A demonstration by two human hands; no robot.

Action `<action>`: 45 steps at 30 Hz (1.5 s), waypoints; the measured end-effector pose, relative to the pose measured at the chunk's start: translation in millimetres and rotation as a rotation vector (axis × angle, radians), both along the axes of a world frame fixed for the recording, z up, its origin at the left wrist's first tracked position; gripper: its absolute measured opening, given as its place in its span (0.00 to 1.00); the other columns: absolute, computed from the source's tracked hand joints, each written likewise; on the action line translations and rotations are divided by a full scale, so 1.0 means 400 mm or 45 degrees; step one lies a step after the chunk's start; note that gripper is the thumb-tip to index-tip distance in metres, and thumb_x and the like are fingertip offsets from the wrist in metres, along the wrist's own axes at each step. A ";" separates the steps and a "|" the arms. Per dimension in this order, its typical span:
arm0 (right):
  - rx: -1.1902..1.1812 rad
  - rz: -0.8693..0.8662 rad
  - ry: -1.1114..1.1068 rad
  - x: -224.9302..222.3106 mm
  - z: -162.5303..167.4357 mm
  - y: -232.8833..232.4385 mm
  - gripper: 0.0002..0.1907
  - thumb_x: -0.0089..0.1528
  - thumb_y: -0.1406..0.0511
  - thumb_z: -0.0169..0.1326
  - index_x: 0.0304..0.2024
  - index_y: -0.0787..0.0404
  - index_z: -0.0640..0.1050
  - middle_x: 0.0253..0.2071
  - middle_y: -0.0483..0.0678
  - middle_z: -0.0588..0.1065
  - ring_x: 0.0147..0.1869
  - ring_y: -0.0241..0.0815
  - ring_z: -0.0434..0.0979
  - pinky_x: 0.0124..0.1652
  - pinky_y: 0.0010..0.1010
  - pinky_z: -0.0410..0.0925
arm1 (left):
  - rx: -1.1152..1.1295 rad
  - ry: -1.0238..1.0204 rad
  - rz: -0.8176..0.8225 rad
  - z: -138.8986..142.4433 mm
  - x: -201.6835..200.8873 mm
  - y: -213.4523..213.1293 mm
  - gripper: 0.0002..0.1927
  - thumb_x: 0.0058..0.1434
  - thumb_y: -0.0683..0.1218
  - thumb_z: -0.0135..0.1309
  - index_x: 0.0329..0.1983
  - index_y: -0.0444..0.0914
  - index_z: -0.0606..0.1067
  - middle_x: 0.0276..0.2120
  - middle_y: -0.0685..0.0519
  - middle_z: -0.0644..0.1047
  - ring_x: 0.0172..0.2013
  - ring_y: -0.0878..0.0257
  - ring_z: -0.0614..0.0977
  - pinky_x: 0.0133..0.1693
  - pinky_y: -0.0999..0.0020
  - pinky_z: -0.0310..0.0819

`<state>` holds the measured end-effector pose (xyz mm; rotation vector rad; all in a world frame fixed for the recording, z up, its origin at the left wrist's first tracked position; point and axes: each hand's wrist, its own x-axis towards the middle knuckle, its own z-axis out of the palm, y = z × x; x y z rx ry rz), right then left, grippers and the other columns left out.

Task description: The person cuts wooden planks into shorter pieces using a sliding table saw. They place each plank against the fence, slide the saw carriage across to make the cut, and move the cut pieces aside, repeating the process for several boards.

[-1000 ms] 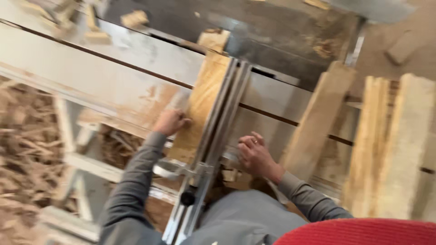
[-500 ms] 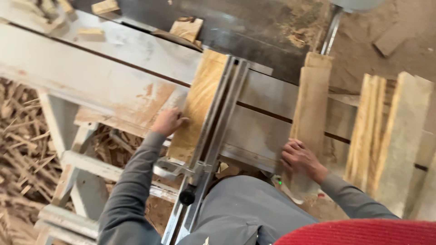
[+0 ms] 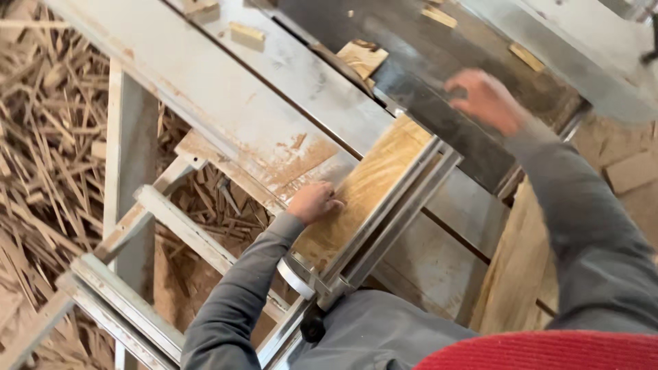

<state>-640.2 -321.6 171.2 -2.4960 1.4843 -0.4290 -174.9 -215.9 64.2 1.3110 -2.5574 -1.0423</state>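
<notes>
While my left hand [image 3: 312, 203] lies flat with its fingers spread on the pale yellow wooden board [image 3: 363, 195], I judge that I am at the step of holding the wood down on the big grey metal saw table [image 3: 274, 89]. That hand does not grip anything — it only presses on top. The board lies beside the long silver metal guide rail [image 3: 384, 219], touching its left side, and its far end points up toward the dark part of the table.

My right hand [image 3: 483, 99] is stretched out far over the dark grey metal plate [image 3: 439, 127]. It is blurry, so I cannot tell if its fingers are open or closed, or if it holds something.

For the next move I think the left hand must stay firm on the board and well away from where a blade would cut, and the right hand needs to find its spot first.

Some things are hard to see. I cannot find the blade itself. A small light wooden offcut [image 3: 362, 58] sits past the far end of the board, and more small blocks lie on the table top. The heap of thin wood scraps [image 3: 48, 137] on the floor is cut off at the left edge — and a red rounded shape [image 3: 548, 351] hides the bottom right corner.
</notes>
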 end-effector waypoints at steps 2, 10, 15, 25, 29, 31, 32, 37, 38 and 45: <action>-0.009 0.129 0.078 0.087 0.000 -0.184 0.28 0.54 0.65 0.67 0.56 0.62 0.77 0.57 0.56 0.76 0.62 0.58 0.73 0.61 0.45 0.67 | 0.159 -0.081 0.056 0.015 0.001 0.005 0.20 0.58 0.59 0.61 0.35 0.37 0.76 0.37 0.42 0.79 0.37 0.45 0.82 0.40 0.51 0.77; 0.410 0.246 0.374 0.321 -0.014 -0.498 0.62 0.41 0.69 0.72 0.75 0.57 0.56 0.71 0.58 0.61 0.74 0.63 0.60 0.63 0.50 0.63 | -0.021 0.049 0.097 0.048 0.009 0.018 0.19 0.59 0.57 0.61 0.37 0.38 0.75 0.39 0.46 0.78 0.42 0.45 0.81 0.42 0.50 0.76; 0.513 0.216 0.596 0.383 -0.021 -0.543 0.67 0.40 0.68 0.75 0.77 0.48 0.53 0.73 0.55 0.58 0.75 0.64 0.58 0.63 0.56 0.62 | 0.047 0.050 0.128 0.063 0.013 0.013 0.20 0.58 0.58 0.61 0.39 0.38 0.75 0.41 0.45 0.78 0.43 0.44 0.81 0.42 0.50 0.75; 0.428 0.174 0.693 0.296 -0.059 -0.558 0.56 0.42 0.61 0.75 0.71 0.58 0.64 0.68 0.61 0.64 0.71 0.68 0.64 0.64 0.53 0.64 | 0.080 0.087 0.180 0.037 0.017 0.019 0.23 0.58 0.61 0.61 0.41 0.37 0.75 0.42 0.44 0.77 0.47 0.44 0.80 0.46 0.50 0.75; 0.320 0.018 0.951 0.151 -0.011 -0.445 0.43 0.47 0.45 0.74 0.51 0.68 0.77 0.59 0.64 0.71 0.68 0.61 0.69 0.69 0.47 0.65 | 0.263 0.033 0.094 0.015 -0.003 0.028 0.33 0.56 0.63 0.63 0.50 0.34 0.72 0.49 0.37 0.73 0.50 0.42 0.76 0.51 0.51 0.72; 0.250 -0.210 0.332 0.037 0.013 -0.314 0.58 0.39 0.52 0.76 0.66 0.70 0.68 0.62 0.70 0.67 0.69 0.67 0.64 0.62 0.52 0.63 | 0.213 -0.067 0.033 -0.004 -0.028 0.033 0.40 0.51 0.63 0.68 0.54 0.30 0.69 0.53 0.33 0.69 0.54 0.38 0.72 0.55 0.50 0.68; 0.236 -0.339 0.307 -0.010 0.028 -0.248 0.58 0.39 0.54 0.78 0.65 0.69 0.68 0.62 0.69 0.67 0.67 0.65 0.67 0.60 0.51 0.65 | 0.188 -0.118 0.010 -0.016 -0.044 0.034 0.45 0.49 0.63 0.70 0.55 0.27 0.67 0.55 0.31 0.67 0.56 0.37 0.70 0.56 0.50 0.66; 0.146 -0.674 -0.307 -0.202 0.066 0.111 0.53 0.49 0.61 0.77 0.66 0.71 0.58 0.59 0.62 0.72 0.62 0.53 0.77 0.56 0.40 0.73 | 0.274 -0.129 0.157 -0.059 -0.108 0.001 0.49 0.45 0.62 0.72 0.58 0.25 0.68 0.53 0.29 0.73 0.56 0.38 0.75 0.56 0.51 0.72; 0.162 -0.701 -0.408 -0.224 0.068 0.174 0.52 0.50 0.63 0.77 0.66 0.70 0.57 0.60 0.61 0.71 0.62 0.51 0.78 0.56 0.37 0.74 | 0.306 -0.093 0.196 -0.055 -0.112 -0.010 0.49 0.43 0.62 0.72 0.58 0.25 0.68 0.52 0.29 0.76 0.55 0.40 0.79 0.55 0.53 0.75; 0.608 -0.278 -0.897 -0.221 0.151 0.507 0.35 0.61 0.68 0.68 0.63 0.74 0.65 0.55 0.60 0.72 0.58 0.49 0.77 0.58 0.38 0.75 | 0.520 -0.063 0.186 0.088 -0.137 -0.022 0.38 0.41 0.68 0.68 0.47 0.38 0.83 0.44 0.43 0.84 0.43 0.53 0.85 0.46 0.59 0.78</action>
